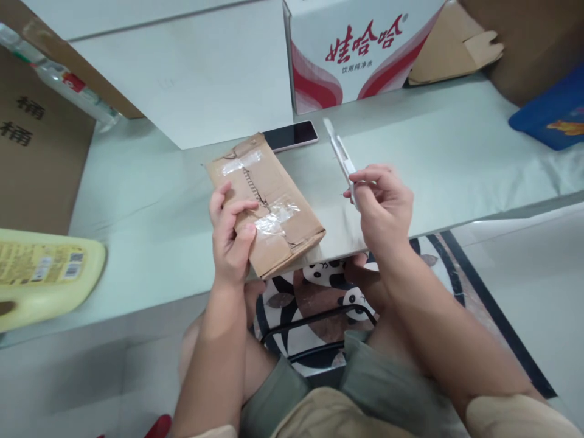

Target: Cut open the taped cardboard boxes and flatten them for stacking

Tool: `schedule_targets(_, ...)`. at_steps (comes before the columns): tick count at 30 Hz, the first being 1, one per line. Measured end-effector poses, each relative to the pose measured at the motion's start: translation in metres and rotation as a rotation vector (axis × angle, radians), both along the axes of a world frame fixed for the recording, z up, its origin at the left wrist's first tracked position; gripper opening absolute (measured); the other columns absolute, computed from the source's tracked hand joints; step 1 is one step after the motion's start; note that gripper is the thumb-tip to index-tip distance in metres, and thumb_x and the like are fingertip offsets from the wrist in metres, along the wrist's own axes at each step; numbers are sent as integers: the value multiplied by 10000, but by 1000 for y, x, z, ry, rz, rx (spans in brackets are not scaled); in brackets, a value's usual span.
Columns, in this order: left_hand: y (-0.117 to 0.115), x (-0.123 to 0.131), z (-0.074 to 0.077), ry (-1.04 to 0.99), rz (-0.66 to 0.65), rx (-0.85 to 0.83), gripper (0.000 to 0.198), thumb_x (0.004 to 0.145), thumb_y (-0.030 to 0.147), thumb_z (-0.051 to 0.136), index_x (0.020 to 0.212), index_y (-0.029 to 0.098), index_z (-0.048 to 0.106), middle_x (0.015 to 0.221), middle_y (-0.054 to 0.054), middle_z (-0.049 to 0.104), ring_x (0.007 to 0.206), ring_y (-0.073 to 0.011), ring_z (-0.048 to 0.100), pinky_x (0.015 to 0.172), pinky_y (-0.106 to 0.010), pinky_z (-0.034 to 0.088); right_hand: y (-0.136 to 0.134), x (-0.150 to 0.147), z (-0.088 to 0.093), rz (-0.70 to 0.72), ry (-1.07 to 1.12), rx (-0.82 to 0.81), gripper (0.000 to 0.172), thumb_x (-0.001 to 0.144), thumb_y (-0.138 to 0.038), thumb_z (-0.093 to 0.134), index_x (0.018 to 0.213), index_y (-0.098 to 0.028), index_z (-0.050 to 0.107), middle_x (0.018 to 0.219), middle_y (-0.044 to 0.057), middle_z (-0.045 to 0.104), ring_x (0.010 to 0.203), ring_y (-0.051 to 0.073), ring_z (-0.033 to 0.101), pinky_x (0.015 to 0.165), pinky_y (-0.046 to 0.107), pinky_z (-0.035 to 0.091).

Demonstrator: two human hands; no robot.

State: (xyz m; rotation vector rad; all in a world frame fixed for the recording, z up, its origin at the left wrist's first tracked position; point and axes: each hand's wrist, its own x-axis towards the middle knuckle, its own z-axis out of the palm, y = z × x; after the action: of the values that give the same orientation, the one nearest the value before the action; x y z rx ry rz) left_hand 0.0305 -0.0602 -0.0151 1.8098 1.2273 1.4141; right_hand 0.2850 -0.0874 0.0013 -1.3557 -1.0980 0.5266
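My left hand (230, 237) grips a small brown cardboard box (285, 188) by its left side, fingers spread over the top face. Strips of clear tape cross the box at both ends, and a torn, corrugated slit runs between them. In my right hand (385, 204) is a white utility knife (342, 155), held between thumb and fingers with its tip pointing up and away from me. The knife is apart from the box, to its right. Behind the box lies a dark-screened phone (294, 135), partly covered by the box's far corner.
A white carton (191, 79) and a red-and-white water carton (351, 67) stand at the back. To the left are a yellow bottle (50, 274), a clear plastic bottle (73, 85) and a large brown carton (36, 164). A blue container (554, 109) sits at the right. The table's front edge (502, 213) is near my forearms.
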Motion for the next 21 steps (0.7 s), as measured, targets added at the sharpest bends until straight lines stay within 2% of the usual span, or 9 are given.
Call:
schedule_targets(2,2,0,-2,12,7,28,453,822,664,688,1002,255,765,1492,-106,535,1533,-385,394,1327,-596,265,-12,-6,14,42,28,139,94,930,-286,600,900,-270,687,1126,61,632,844,179,693,795,427,637)
schedule_targets(5,3,-3,-5,42,-3,61,482,844,695,679,1021,252,754,1507,-111,526,1542,-388,387,1327,-602,257,-27,-14,32,128,8,238,67,966,-336,650,927,-282,640,1201,61,631,981,220,704,845,450,636)
schedule_targets(7,3,-4,-7,66,-15,70,493,867,707,664,1047,255,747,1526,-107,514,1543,-385,391,1326,-605,264,-33,-18,39,114,11,360,134,970,-335,691,927,-290,571,1087,24,640,935,196,699,794,400,616)
schedule_targets(10,1,-4,-8,93,-35,77,494,907,721,622,1081,272,732,1544,-86,501,1551,-369,393,1334,-599,262,-36,-22,42,96,67,526,233,947,-255,734,917,-287,506,868,-32,601,768,140,660,673,302,551)
schedule_targets(15,-3,0,-8,89,-33,84,490,942,726,572,1085,277,706,1560,-78,493,1588,-358,352,1341,-602,262,-43,-30,38,320,80,502,249,870,-37,671,873,-243,531,827,-7,664,727,135,670,628,271,541)
schedule_targets(18,-4,1,-6,82,-37,69,488,939,725,583,1088,275,701,1566,-81,490,1590,-361,355,1340,-600,267,-46,-34,35,402,64,452,235,884,-25,648,869,-239,553,842,5,677,732,150,696,637,291,572)
schedule_targets(21,-5,0,-4,86,-46,42,506,928,743,588,1076,271,697,1569,-83,487,1595,-364,349,1344,-604,256,-48,-37,31,419,81,410,211,903,-48,661,922,-245,587,887,17,718,776,162,718,678,301,596)
